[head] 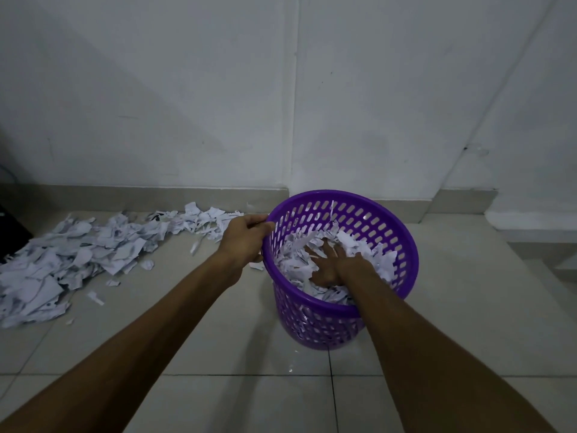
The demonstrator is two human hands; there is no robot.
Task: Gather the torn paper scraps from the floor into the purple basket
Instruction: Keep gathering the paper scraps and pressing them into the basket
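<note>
The round purple perforated plastic basket [402, 245] is gripped at its rim by the left hand [246, 242], fingers curled over the edge. The right hand [327, 264] is laid flat inside, fingers spread, pressed on the white torn paper scraps [384, 260] already collected. A large pile of torn white paper [62, 260] is left on the tiled floor [249, 339], beyond the left hand's outer side. The scraps are judged light, soft and springy; they are best scooped in loose bunches from underneath.

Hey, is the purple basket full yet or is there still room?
Partly full, still room. The scraps inside the basket lie well below the rim, and the right hand presses flat on them.
</note>
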